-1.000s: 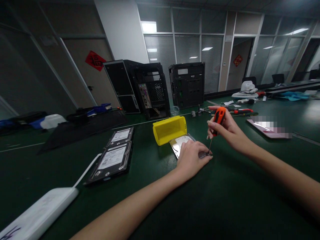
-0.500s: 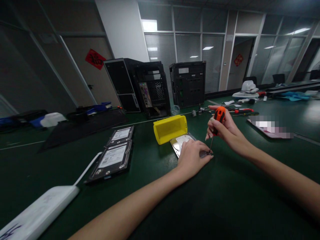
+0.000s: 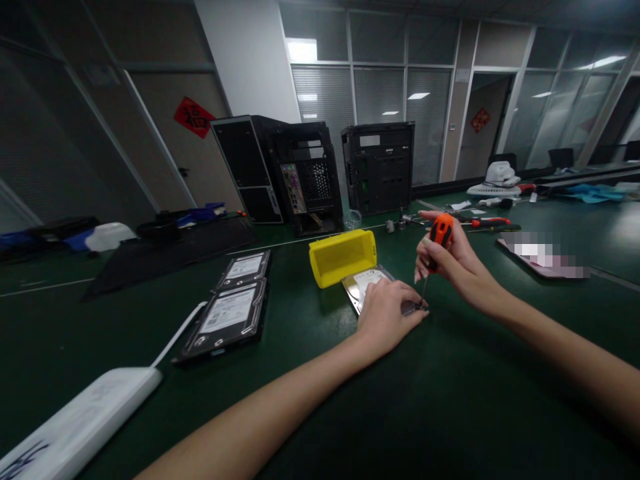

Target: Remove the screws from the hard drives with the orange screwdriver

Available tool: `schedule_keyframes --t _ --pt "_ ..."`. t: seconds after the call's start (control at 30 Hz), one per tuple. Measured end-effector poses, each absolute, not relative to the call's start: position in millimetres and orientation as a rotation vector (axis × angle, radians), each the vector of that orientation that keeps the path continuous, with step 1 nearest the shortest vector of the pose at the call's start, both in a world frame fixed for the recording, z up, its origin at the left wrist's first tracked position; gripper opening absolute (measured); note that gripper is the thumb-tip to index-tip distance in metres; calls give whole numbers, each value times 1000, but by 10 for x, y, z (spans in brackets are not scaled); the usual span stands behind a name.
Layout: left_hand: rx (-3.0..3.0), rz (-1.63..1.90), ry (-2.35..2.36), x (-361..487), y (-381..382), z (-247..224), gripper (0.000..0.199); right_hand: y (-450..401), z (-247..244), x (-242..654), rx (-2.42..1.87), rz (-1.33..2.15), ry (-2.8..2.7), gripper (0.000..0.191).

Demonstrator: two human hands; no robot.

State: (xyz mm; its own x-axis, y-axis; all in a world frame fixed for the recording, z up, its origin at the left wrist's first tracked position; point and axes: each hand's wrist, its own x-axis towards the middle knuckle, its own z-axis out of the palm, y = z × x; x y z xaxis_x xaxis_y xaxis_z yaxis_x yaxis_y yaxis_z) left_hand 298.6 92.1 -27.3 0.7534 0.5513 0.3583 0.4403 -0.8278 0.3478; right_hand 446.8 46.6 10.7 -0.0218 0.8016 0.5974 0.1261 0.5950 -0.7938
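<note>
A silver hard drive (image 3: pixel 353 288) lies on the green table, partly covered by my left hand (image 3: pixel 387 308). The fingers of that hand wrap over the drive and grip its near right corner. In my right hand (image 3: pixel 457 257) is an orange and black screwdriver (image 3: pixel 442 233), held upright with the palm round the handle. Its thin shaft points down, and the tip meets the drive's right corner beside my left fingertips. What the tip sits in is too small to tell. A yellow open box (image 3: pixel 343 259) stands just behind the drive.
Two more hard drives (image 3: pixel 230 309) lie to the left, near a white power strip (image 3: pixel 85 420) with its cable. Black computer cases (image 3: pixel 377 167) stand at the back. Pliers (image 3: pixel 487 221) and small parts lie at the back right, near a flat pinkish object (image 3: pixel 545 257), partly blurred.
The whole view has shifted slightly, so everything sits a little further right. Both hands, the screwdriver and the drive keep the same positions relative to each other.
</note>
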Motion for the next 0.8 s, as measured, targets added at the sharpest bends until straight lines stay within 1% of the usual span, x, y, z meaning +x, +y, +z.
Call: schedule_keyframes --t 0.8 --pt "2737 692 755 2983 936 -279 15 453 141 4446 -856 595 -1555 39"
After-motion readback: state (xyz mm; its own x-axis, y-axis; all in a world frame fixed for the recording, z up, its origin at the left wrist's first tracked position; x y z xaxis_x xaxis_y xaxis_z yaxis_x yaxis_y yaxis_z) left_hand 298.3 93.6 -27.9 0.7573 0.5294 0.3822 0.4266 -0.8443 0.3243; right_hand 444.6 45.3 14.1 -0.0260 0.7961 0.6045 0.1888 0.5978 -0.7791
